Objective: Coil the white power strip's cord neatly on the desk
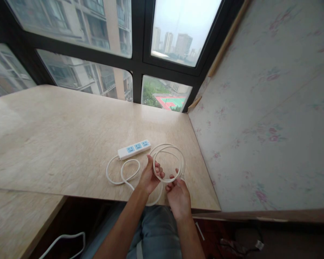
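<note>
A white power strip (134, 149) with three blue socket faces lies on the stone-patterned sill, slightly slanted. Its white power cord (107, 172) leaves the left end and makes a loose loop on the sill. Farther along, the cord is wound into a round coil (183, 161) between my hands. My left hand (152, 175) is closed round the coil's left side, thumb up. At the coil's lower right, my right hand (179, 192) has its fingers curled against the cord, seemingly pinching it. A slack length hangs at the sill's front edge, partly hidden behind my left hand.
The stone-patterned sill (70, 144) ends at dark-framed windows (137, 68) behind and a flowered wall (259, 136) at right. Below its front edge are my legs (159, 230), a white bent tube or cord (70, 236) at left, and a dark cable (240, 250) at right.
</note>
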`<state>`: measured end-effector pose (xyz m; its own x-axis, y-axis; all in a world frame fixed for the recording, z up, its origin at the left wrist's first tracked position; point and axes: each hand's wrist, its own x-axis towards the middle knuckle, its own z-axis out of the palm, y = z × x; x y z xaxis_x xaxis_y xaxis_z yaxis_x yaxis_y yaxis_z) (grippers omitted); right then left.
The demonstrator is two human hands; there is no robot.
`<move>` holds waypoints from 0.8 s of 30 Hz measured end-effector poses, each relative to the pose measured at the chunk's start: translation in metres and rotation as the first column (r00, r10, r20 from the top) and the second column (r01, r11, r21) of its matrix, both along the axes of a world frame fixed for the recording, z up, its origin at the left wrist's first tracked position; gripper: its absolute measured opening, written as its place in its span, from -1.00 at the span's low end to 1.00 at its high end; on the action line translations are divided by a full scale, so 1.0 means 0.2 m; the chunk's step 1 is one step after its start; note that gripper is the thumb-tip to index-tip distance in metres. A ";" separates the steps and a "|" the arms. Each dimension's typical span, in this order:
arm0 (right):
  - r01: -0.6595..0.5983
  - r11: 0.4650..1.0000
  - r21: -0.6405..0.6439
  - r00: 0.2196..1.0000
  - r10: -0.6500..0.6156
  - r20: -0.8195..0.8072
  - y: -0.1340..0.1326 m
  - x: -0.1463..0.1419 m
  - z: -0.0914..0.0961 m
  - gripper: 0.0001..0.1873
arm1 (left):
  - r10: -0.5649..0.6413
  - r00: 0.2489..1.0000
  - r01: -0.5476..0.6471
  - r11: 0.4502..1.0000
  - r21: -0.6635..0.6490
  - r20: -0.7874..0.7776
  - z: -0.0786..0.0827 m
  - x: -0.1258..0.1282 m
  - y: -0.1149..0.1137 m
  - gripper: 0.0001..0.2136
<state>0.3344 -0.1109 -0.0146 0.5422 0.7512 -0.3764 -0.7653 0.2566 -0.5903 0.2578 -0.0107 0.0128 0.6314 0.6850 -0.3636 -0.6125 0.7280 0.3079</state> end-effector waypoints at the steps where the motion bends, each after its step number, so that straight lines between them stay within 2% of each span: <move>1: 0.027 1.000 -0.011 0.997 -0.026 0.073 -0.01 0.00 -0.01 -0.66 | -0.005 1.000 0.005 1.000 0.021 0.006 0.00 0.00 0.00 -0.51; 4: 0.103 0.992 -0.079 0.966 -0.080 0.245 -0.04 0.00 -0.03 -0.43 | -0.021 0.999 0.018 0.997 0.073 0.039 -0.01 0.01 -0.01 -0.51; 6: 0.082 0.987 -0.135 0.955 -0.039 0.294 -0.06 0.02 -0.03 -0.41 | -0.026 0.997 0.019 0.996 0.085 0.077 -0.02 0.00 0.00 -0.52; 9: -0.012 0.985 -0.174 0.943 0.069 0.325 -0.08 0.07 0.00 -0.52 | -0.047 0.989 0.035 0.996 0.084 0.140 -0.03 -0.02 0.02 -0.51; 11: -0.099 0.973 -0.208 0.921 0.168 0.351 -0.09 0.12 0.03 -0.49 | -0.081 0.983 0.067 0.994 0.088 0.164 -0.03 -0.04 0.04 -0.49; 15: -0.301 0.913 -0.276 0.812 0.397 0.428 -0.11 0.20 0.12 -0.47 | -0.132 0.977 0.115 0.987 0.109 0.168 0.00 -0.07 0.06 -0.48; 18: -0.390 0.882 -0.266 0.769 0.470 0.434 -0.11 0.21 0.17 -0.43 | -0.153 0.976 0.138 0.985 0.104 0.158 0.01 -0.07 0.06 -0.48; 21: -0.367 0.898 -0.243 0.814 0.436 0.383 -0.08 0.17 0.17 -0.56 | -0.174 0.975 0.161 0.982 0.096 0.138 0.02 -0.06 0.06 -0.48; 24: -0.222 0.944 -0.245 0.902 0.294 0.315 -0.03 0.11 0.14 -0.56 | -0.161 0.984 0.156 0.986 0.065 0.077 0.04 -0.04 0.04 -0.49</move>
<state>0.3564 -0.1163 0.0132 0.4612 0.8117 -0.3583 -0.5298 -0.0721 -0.8451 0.2492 -0.0034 0.0201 0.7596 0.5922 -0.2687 -0.5153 0.8002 0.3069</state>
